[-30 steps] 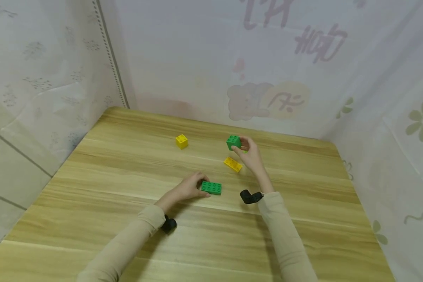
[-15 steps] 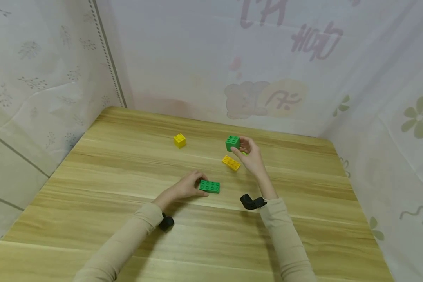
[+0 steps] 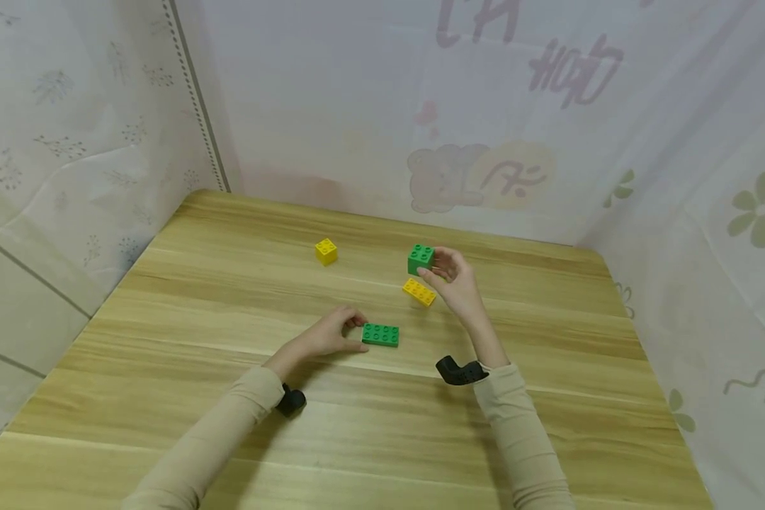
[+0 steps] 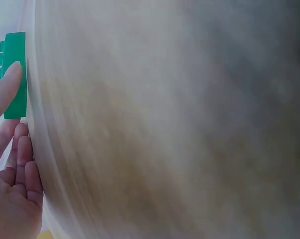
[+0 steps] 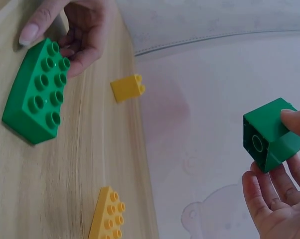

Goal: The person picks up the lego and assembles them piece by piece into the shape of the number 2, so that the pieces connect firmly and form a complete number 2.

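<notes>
A long green building brick (image 3: 380, 335) with two rows of studs lies on the wooden table. My left hand (image 3: 331, 333) is at its left end, thumb and fingers spread apart and loosely bent. In the right wrist view, those fingertips stand around the near end of the long green brick (image 5: 38, 94) without pinching it. Raised above the table, a square green building brick (image 3: 420, 260) is pinched between the thumb and fingers of my right hand (image 3: 455, 283). Its hollow underside faces the right wrist camera, where the square green brick (image 5: 272, 134) shows large.
A flat yellow-orange brick (image 3: 418, 292) lies below the right hand. Farther back on the left sits a small yellow brick (image 3: 326, 251). Patterned cloth (image 3: 331, 106) hangs behind the wooden table (image 3: 357, 432) and along both sides.
My left hand has drawn back slightly to the left, its fingers loosening from the long green brick, which stays in place. The right hand keeps holding the square brick nearly still.
</notes>
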A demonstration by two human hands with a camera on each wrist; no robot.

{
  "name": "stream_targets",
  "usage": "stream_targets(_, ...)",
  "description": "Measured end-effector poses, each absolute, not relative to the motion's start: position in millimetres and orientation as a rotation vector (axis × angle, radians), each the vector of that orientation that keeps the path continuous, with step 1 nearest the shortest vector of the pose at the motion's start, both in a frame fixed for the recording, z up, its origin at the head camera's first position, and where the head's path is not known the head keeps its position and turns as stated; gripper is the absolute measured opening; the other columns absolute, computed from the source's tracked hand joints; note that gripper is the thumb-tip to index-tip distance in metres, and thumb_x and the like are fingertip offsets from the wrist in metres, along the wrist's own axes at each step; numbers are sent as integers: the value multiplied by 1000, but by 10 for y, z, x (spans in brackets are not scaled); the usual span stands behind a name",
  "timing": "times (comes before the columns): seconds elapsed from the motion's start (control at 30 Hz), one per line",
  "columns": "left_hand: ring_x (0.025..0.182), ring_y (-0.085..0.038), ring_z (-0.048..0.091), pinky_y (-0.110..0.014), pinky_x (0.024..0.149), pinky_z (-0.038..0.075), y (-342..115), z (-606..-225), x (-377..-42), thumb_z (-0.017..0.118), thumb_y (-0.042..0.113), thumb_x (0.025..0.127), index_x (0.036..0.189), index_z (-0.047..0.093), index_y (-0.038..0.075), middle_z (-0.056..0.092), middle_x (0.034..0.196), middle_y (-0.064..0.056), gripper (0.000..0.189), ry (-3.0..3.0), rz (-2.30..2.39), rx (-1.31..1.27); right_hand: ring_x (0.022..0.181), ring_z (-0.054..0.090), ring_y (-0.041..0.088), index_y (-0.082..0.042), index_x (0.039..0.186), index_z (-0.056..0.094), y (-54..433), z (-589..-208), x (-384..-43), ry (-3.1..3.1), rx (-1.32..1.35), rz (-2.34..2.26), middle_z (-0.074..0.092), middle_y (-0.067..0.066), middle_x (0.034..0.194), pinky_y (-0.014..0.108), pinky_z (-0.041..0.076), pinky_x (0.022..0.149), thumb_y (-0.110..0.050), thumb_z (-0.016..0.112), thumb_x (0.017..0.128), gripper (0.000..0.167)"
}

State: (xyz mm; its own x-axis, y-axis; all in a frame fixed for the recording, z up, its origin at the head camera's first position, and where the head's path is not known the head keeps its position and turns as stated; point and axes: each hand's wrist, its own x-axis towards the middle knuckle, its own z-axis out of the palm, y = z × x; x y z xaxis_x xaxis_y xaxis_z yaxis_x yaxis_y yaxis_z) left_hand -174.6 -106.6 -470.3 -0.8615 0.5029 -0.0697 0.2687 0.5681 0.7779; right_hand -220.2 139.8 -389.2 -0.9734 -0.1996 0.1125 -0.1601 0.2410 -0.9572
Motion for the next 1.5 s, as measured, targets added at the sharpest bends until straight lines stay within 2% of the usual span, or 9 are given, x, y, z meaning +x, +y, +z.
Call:
stream_targets(0.27, 101, -23, 50, -39, 90, 42, -1062, -4684, -1772, 72, 23, 79, 111, 58, 5, 57, 110, -10, 40, 2505, 1158, 666, 107, 53, 22, -1, 124, 44, 1332, -3892, -2136, 2318, -418, -1935, 52, 17, 120, 21, 46, 90, -7, 64, 84, 45)
stream_targets(0.53, 100, -22, 50, -38, 88, 43, -1059, -4697, -1783, 71, 24, 80, 109, 58, 7, 56, 108, -10, 36, 2506, 1139, 680, 102, 54, 15, 1, 122, 44, 1248, -4081, -2087, 2238, -428, -1913, 53, 13, 114, 30, 44, 95, -4, 65, 82, 45)
stream_targets(0.83, 97, -20, 51, -34, 84, 43, -1047, -4699, -1770, 72, 23, 79, 107, 59, 7, 57, 104, -9, 35, 2513, 1153, 662, 98, 55, 8, 3, 119, 44, 1196, -4262, -2016, 2194, -429, -1892, 54, 12, 111, 25, 46, 91, 1, 64, 81, 44)
stream_targets(1.0, 97, -20, 50, -35, 85, 43, -1041, -4691, -1772, 72, 23, 79, 107, 60, 7, 57, 104, -9, 34, 2508, 1161, 648, 102, 56, 13, 1, 121, 44, 1177, -4329, -1985, 2160, -364, -1851, 55, 16, 116, 29, 46, 93, -1, 66, 80, 47)
stream_targets(1.27, 97, -20, 51, -36, 85, 44, -1040, -4695, -1790, 72, 23, 78, 107, 60, 6, 58, 104, -9, 36, 2513, 1153, 646, 116, 52, 30, 1, 123, 42, 1147, -4420, -1945, 2068, -392, -1780, 51, 23, 124, 32, 46, 94, -4, 64, 83, 46)
stream_targets(1.5, 98, -21, 52, -37, 86, 44, -1036, -4717, -1790, 72, 23, 79, 110, 59, 4, 58, 105, -10, 39, 2513, 1152, 645, 119, 51, 32, 1, 125, 42, 1141, -4538, -1933, 2064, -433, -1712, 51, 23, 127, 34, 45, 96, -4, 63, 84, 46)
